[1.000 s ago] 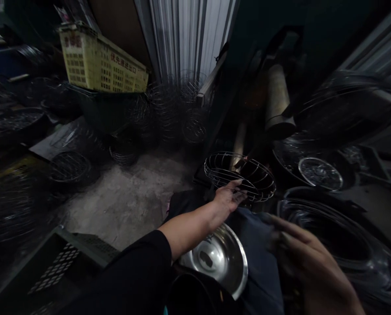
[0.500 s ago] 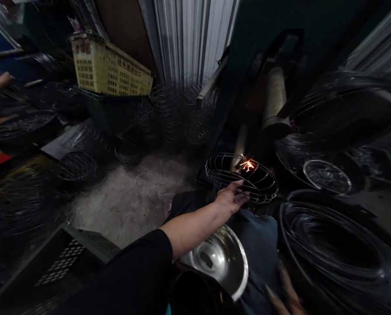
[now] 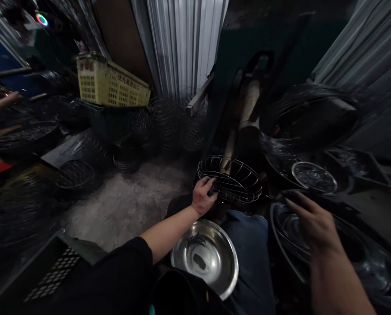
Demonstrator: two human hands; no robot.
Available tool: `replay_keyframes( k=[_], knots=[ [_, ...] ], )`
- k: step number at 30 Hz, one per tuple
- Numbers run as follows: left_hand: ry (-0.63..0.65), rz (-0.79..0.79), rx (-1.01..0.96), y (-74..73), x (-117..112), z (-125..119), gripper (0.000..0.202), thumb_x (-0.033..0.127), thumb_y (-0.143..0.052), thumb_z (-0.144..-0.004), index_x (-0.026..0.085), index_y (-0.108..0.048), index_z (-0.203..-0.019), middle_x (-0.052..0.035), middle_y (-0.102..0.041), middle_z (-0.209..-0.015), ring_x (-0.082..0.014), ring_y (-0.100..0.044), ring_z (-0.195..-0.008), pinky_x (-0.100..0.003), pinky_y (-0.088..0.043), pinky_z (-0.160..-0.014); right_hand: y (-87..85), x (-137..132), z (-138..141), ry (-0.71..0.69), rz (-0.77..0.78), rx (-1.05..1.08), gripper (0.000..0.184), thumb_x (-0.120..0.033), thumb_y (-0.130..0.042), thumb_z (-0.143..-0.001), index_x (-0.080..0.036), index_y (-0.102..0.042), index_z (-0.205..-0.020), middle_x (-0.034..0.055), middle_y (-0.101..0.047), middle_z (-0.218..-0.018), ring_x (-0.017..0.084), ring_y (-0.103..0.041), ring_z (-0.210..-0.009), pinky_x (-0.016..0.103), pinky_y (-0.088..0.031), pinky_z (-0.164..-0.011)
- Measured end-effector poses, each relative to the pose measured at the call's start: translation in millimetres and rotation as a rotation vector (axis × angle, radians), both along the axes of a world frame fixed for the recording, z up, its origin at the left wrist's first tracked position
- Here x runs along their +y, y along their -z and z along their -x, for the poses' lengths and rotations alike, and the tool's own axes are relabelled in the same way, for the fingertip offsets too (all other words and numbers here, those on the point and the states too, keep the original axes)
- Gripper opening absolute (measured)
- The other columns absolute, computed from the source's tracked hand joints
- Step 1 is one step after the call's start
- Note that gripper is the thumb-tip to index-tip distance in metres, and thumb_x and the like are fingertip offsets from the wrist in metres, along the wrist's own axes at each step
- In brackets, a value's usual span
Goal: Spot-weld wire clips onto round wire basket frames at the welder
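Observation:
My left hand (image 3: 203, 197) has its fingers closed on the near left side of a round wire basket (image 3: 248, 197), which sits tilted at the tip of the machine's rod (image 3: 228, 151). To the right of the basket is my right hand (image 3: 313, 218), somewhat blurred. Its fingers are pinched together and point toward the basket; whatever they hold is too small and dark to make out. Below my left forearm a shiny metal bowl (image 3: 230, 262) rests by my leg, with a few small dark wire pieces (image 3: 197, 239) in it.
Coiled wire (image 3: 356, 258) fills a large tub at right. Behind it stands a bin of metal parts with a round wire ring (image 3: 313, 177). A yellow crate (image 3: 116, 85) and stacked wire baskets (image 3: 169, 127) stand farther back. Another person's hand (image 3: 10, 99) shows at far left.
The bright sparks at the basket have died away to a tiny glow. My right hand has risen from the bottom edge toward the basket. My left hand still holds the basket, now farther left in view.

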State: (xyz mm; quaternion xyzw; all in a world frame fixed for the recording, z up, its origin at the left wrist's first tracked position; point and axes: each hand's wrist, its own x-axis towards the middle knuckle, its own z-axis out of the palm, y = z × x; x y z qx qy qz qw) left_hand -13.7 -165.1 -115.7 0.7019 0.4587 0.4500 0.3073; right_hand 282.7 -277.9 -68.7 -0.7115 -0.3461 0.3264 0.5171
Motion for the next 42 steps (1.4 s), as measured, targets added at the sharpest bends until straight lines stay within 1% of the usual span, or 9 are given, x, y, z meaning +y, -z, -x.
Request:
replay_keyframes(
  k=[1, 3, 6, 10, 14, 21, 26, 35, 42],
  knots=[
    [0.016, -0.104, 0.084, 5.6, 2.8, 1.1, 0.056, 0.015, -0.073, -0.069, 0.019, -0.07, -0.125, -0.0114, -0.065, -0.133, -0.028, -0.058, -0.127, -0.045, -0.044, -0.115, -8.7, 23.3, 5.7, 0.03, -0.049, 0.037, 0.048, -0.046, -0.085, -0.063, -0.032, -0.076, -0.107, 0.0029, -0.078, -0.112, 0.03, -0.071, -0.112, 0.036, -0.062, -0.087],
    [0.06, -0.247, 0.209, 15.4, 7.5, -1.7, 0.058, 0.019, -0.07, -0.075, 0.015, -0.066, -0.132, -0.0144, -0.063, -0.136, -0.0287, -0.057, -0.13, -0.045, -0.044, -0.114, -21.0, 57.7, 16.5, -0.088, -0.044, 0.162, 0.048, -0.041, -0.091, -0.05, -0.026, -0.078, -0.093, 0.0043, -0.079, -0.095, 0.028, -0.075, -0.094, 0.033, -0.063, -0.075],
    [0.112, -0.369, 0.34, 25.8, 11.2, -13.4, 0.06, 0.027, -0.066, -0.081, 0.013, -0.06, -0.139, -0.0166, -0.063, -0.137, -0.0294, -0.056, -0.131, -0.047, -0.045, -0.113, -25.7, 79.0, 22.7, -0.258, 0.056, 0.339, 0.047, -0.034, -0.096, -0.036, -0.021, -0.077, -0.077, 0.0047, -0.077, -0.076, 0.024, -0.074, -0.074, 0.028, -0.059, -0.063],
    [0.072, -0.376, 0.45, 31.4, 13.8, -33.3, 0.067, 0.039, -0.073, -0.077, 0.016, -0.06, -0.139, -0.0158, -0.065, -0.134, -0.0342, -0.057, -0.128, -0.052, -0.046, -0.109, -22.3, 74.3, 20.2, -0.266, 0.057, 0.433, 0.05, -0.032, -0.097, -0.036, -0.021, -0.078, -0.081, 0.0047, -0.078, -0.076, 0.021, -0.073, -0.067, 0.029, -0.06, -0.064],
    [0.021, -0.29, 0.392, 30.6, 16.2, -44.0, 0.069, 0.038, -0.079, -0.07, 0.014, -0.064, -0.132, -0.0168, -0.068, -0.12, -0.0339, -0.062, -0.116, -0.051, -0.047, -0.106, -30.2, 60.0, 28.8, -0.225, 0.057, 0.424, 0.05, -0.032, -0.099, -0.034, -0.02, -0.078, -0.078, 0.0051, -0.077, -0.073, 0.02, -0.072, -0.063, 0.03, -0.06, -0.06],
    [0.105, -0.153, 0.104, 27.0, 19.4, -31.8, 0.064, 0.033, -0.079, -0.071, 0.018, -0.064, -0.131, -0.0163, -0.062, -0.134, -0.0335, -0.054, -0.133, -0.05, -0.038, -0.117, -48.7, 58.8, 69.2, -0.209, 0.001, 0.379, 0.055, -0.043, -0.1, -0.037, -0.02, -0.079, -0.083, 0.0047, -0.076, -0.07, 0.021, -0.071, -0.061, 0.031, -0.06, -0.056],
    [0.11, -0.076, -0.023, 27.0, 22.3, -28.9, 0.056, 0.03, -0.077, -0.074, 0.02, -0.066, -0.128, -0.0144, -0.059, -0.138, -0.0301, -0.052, -0.136, -0.045, -0.04, -0.118, -53.7, 70.8, 82.9, -0.156, -0.053, 0.344, 0.055, -0.048, -0.1, -0.035, -0.021, -0.079, -0.078, 0.0048, -0.076, -0.07, 0.021, -0.07, -0.06, 0.031, -0.06, -0.055],
    [0.092, -0.081, -0.002, 36.0, 32.4, -26.3, 0.061, 0.025, -0.079, -0.074, 0.019, -0.064, -0.133, -0.0136, -0.052, -0.139, -0.0293, -0.053, -0.134, -0.044, -0.042, -0.116, -55.4, 81.4, 88.7, -0.097, -0.032, 0.363, 0.056, -0.046, -0.1, -0.027, -0.021, -0.079, -0.073, 0.0026, -0.074, -0.067, 0.017, -0.068, -0.057, 0.027, -0.058, -0.055],
    [0.125, -0.034, -0.018, 27.3, 22.4, -31.7, 0.065, 0.03, -0.081, -0.073, 0.019, -0.063, -0.134, -0.0152, -0.055, -0.137, -0.0286, -0.056, -0.131, -0.041, -0.045, -0.115, -54.0, 67.3, 78.5, -0.197, -0.002, 0.327, 0.05, -0.046, -0.099, -0.041, -0.023, -0.079, -0.08, 0.0028, -0.075, -0.072, 0.017, -0.069, -0.059, 0.027, -0.058, -0.055]
  ],
)
